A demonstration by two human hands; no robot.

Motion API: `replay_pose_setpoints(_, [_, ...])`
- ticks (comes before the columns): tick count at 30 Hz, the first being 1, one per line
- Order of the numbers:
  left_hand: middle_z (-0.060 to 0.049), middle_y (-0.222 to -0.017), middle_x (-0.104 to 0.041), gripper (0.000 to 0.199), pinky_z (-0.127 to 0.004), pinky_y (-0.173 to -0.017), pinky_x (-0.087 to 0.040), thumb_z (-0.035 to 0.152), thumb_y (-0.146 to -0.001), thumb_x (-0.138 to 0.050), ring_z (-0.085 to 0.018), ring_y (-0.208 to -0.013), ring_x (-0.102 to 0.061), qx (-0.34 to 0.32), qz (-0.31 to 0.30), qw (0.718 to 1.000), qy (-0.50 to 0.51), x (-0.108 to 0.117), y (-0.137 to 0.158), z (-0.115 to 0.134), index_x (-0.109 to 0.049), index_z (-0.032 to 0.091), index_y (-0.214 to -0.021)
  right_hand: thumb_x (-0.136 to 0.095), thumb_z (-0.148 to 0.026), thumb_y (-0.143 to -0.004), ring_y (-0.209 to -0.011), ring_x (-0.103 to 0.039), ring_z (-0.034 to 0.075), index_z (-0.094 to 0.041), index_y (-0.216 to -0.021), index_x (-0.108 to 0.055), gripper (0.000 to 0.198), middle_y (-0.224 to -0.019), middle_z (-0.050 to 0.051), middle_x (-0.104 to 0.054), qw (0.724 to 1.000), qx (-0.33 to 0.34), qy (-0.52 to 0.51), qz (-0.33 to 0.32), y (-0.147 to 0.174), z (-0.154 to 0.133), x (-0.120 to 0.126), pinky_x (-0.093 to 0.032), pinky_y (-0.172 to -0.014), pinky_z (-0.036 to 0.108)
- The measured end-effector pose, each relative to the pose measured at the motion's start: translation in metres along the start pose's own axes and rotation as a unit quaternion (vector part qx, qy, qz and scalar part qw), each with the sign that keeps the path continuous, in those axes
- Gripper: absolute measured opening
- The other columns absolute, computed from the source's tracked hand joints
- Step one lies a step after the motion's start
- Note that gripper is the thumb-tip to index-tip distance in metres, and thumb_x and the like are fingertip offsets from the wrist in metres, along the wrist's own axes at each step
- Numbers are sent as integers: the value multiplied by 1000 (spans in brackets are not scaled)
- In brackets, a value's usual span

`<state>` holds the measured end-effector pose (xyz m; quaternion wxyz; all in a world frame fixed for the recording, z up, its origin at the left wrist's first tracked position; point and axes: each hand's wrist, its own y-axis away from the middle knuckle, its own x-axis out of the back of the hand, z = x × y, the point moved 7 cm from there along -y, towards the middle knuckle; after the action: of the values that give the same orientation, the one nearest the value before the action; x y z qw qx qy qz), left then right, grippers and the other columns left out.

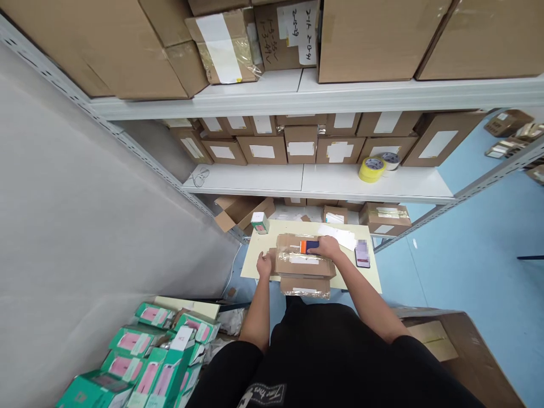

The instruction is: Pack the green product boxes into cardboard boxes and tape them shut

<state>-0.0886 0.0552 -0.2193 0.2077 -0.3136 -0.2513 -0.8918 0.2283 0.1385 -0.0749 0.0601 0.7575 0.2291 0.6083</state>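
Observation:
An opened cardboard box (306,266) with clear tape along its edges and a white label lies on the small cream table, one flap (305,287) hanging over the front edge. My right hand (328,247) is closed around a small dark blue and orange object (309,247) over the box; its exact kind is not clear. At the box's left end, my left hand (264,264) has its fingers curled at the side flap (273,262). A small green and white box (260,222) stands at the table's back left corner.
White papers (338,235) and a phone (362,253) lie on the table (369,277). Shelves (255,178) with cartons rise behind, holding tape rolls (373,168). Green boxes (148,368) are piled at lower left; a large open carton (471,351) stands at lower right.

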Motion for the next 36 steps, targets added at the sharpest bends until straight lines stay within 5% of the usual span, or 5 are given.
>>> replay_pose_setpoints(6, [-15,-131,-73,56,-38,-108,-47,54,-105,-36,-29,-127,-65,-78,-94,992,13,-32,10,27,-71,16,-127,-72,-77,-76,-106,-72,33,-12,-109,-76,72,-113,21,-76,1000,-5,15,-15,3,-6,-1,-51,-84,33])
replay_pose_setpoints(13, [-17,-138,-68,56,-39,-112,-44,49,-107,-34,-29,-133,-61,-76,-93,993,-7,-38,9,27,-65,12,-136,-72,-78,-76,-106,-71,33,-14,-107,-76,71,-114,19,-76,999,5,-3,-36,3,8,-13,-52,-82,32])
replay_pose_setpoints(20, [-17,-137,-69,55,-40,-111,-46,48,-107,-34,-30,-131,-62,-74,-92,992,-33,-37,7,30,-65,12,-136,-73,-78,-75,-99,-72,32,-16,-102,-77,68,-108,18,-77,999,-9,32,-41,21,70,-3,-50,-77,33])
replay_pose_setpoints(30, [-15,-130,-73,55,-40,-105,-50,51,-107,-33,-31,-124,-67,-81,-87,990,-77,-34,4,32,-64,16,-137,-72,-76,-75,-100,-71,31,-18,-97,-77,63,-105,18,-77,992,-115,44,-35,76,200,18,-48,-74,31])
replay_pose_setpoints(36, [-15,-130,-73,54,-39,-105,-50,50,-107,-33,-30,-122,-68,-91,-77,986,-114,-30,1,36,-65,17,-136,-75,-72,-74,-104,-72,33,-14,-107,-76,66,-111,20,-76,985,-160,54,-31,75,205,6,-52,-78,32])
